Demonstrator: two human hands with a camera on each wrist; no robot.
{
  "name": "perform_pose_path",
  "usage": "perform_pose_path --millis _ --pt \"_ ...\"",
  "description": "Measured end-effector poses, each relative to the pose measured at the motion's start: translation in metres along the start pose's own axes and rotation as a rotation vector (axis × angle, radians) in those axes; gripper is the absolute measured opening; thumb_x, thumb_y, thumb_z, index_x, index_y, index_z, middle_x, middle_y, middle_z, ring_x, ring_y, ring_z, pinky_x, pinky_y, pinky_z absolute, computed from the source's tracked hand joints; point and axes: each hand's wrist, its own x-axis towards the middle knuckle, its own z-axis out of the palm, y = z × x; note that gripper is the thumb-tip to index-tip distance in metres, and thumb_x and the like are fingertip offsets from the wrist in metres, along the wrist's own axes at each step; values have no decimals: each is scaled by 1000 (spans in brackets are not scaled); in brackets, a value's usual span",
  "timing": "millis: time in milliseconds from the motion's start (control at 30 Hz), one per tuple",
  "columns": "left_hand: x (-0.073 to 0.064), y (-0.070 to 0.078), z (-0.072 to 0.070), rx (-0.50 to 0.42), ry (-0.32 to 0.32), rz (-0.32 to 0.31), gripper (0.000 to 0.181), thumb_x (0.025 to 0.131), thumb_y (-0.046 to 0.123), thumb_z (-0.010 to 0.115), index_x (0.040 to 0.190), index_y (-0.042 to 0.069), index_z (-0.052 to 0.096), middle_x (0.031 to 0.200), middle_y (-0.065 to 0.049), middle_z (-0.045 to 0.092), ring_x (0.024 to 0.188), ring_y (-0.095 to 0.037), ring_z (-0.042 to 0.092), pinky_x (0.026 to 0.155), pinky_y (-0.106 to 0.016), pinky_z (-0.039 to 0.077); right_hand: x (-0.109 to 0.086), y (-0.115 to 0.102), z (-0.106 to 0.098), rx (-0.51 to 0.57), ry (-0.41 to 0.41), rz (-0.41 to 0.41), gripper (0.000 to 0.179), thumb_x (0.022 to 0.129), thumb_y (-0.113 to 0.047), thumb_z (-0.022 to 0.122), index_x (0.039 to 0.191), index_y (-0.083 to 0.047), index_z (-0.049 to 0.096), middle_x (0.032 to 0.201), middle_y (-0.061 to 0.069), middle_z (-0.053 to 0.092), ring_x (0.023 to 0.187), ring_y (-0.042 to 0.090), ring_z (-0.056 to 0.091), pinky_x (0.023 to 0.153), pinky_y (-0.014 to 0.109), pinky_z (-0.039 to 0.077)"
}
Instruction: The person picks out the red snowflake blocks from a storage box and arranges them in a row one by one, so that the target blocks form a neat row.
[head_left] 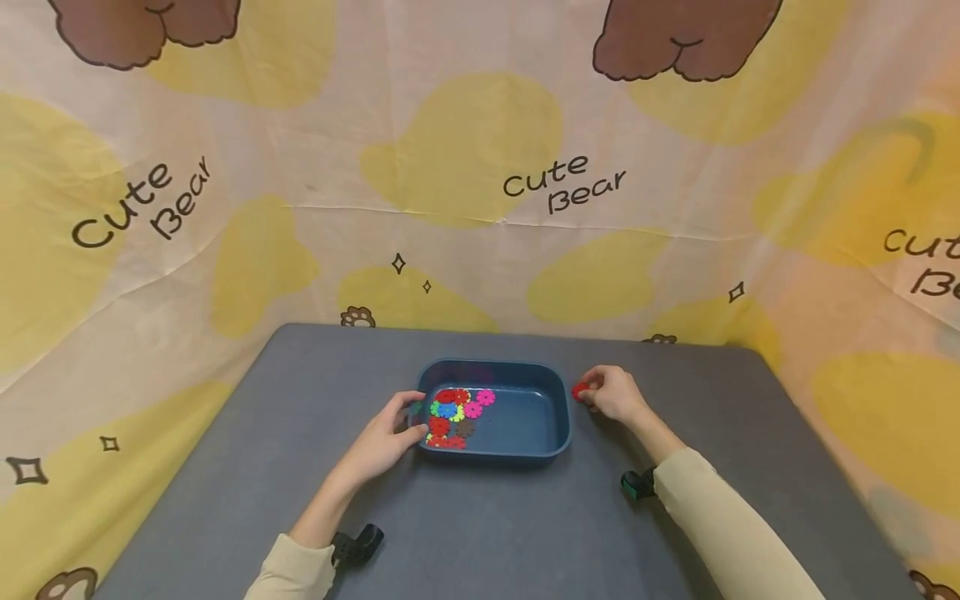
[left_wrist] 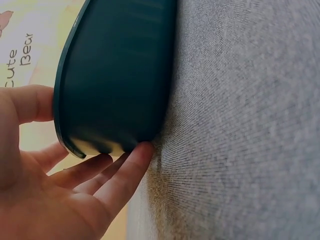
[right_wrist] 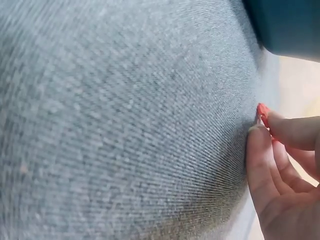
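A dark blue plastic bin (head_left: 495, 458) sits on the grey table, with several small toothed plastic discs in red, pink, blue and green (head_left: 447, 409) gathered at its left end. My left hand (head_left: 386, 437) holds that end, thumb at the rim; in the left wrist view its fingers (left_wrist: 127, 172) lie against the outer wall (left_wrist: 115, 75). Just beyond the bin's right end, my right hand (head_left: 617, 395) pinches a red toothed disc (head_left: 579, 390) between thumb and fingertips. The right wrist view shows the red disc (right_wrist: 263, 111) close over the table, partly hidden by the fingers.
The grey table (head_left: 495, 533) runs back to a patterned cloth (head_left: 465, 167) that hangs behind it and along its sides. A black wrist device (head_left: 358, 546) is strapped at the left cuff, and another black wrist device (head_left: 637, 484) at the right cuff.
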Motion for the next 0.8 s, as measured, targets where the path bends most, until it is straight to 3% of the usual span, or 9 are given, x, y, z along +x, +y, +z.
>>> perform_pose_path --millis 233,500,800 --pt "0 2 1 13 1 -1 53 99 21 65 147 13 45 157 -22 38 138 -52 41 107 -63 39 -1 2 -1 -126 28 -58 22 92 -9 73 109 5 70 87 11 67 69 18 61 61 31 53" --pt "0 1 2 20 -2 -8 53 99 22 64 147 13 44 157 -22 38 139 -51 41 107 -62 39 -7 -1 -11 -98 20 -89 24 94 -9 70 113 5 69 86 11 69 61 16 63 58 32 53" --pt "0 1 1 21 -6 0 53 100 21 63 148 12 43 157 -24 37 138 -51 41 109 -63 37 -21 -25 -20 -60 25 -151 26 98 -16 66 117 2 68 100 12 71 78 24 66 68 35 56"
